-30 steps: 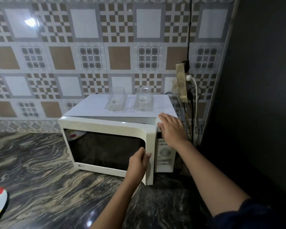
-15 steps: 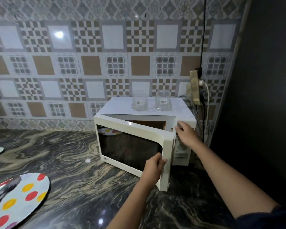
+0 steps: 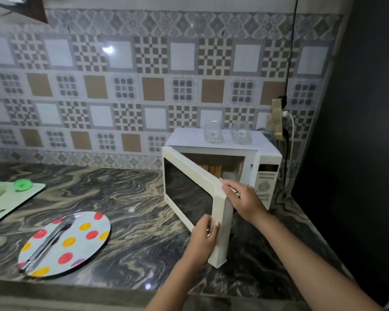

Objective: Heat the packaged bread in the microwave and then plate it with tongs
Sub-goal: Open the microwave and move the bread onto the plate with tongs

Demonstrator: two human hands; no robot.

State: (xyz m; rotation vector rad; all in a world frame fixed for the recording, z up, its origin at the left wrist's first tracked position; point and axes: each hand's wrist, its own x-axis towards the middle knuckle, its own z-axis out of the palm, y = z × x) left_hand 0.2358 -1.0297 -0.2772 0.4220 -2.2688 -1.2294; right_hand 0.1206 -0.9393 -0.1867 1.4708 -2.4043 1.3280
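Left hand (image 3: pixel 202 236): clamped on the lower part of the microwave door's free edge, fingers curled round it.
Right hand (image 3: pixel 245 199): higher on the same edge, just under the top corner, fingers bent over it from the inner side.
Microwave door (image 3: pixel 189 194): swung wide, its dark window facing left, its free edge toward the camera.
Microwave (image 3: pixel 265 158): white, at the back right of the desk (image 3: pixel 133 198), against the tiled wall (image 3: pixel 121 86); cavity open, with something tan and striped at the back that I cannot make out.
Control panel (image 3: pixel 265 187): on the right front, partly behind the right hand.
On top: two clear containers (image 3: pixel 212 132), side by side and apart.
Plate (image 3: pixel 85 241): white with coloured dots, near the desk's front edge, well left of the door.
Tongs (image 3: pixel 46 243): metal, lying aslant across the plate.
Board (image 3: pixel 14 200): pale, at far left, with a green round thing (image 3: pixel 22 184) on it.
Socket block (image 3: pixel 276 118): on the wall just right of the microwave, cords plugged in.
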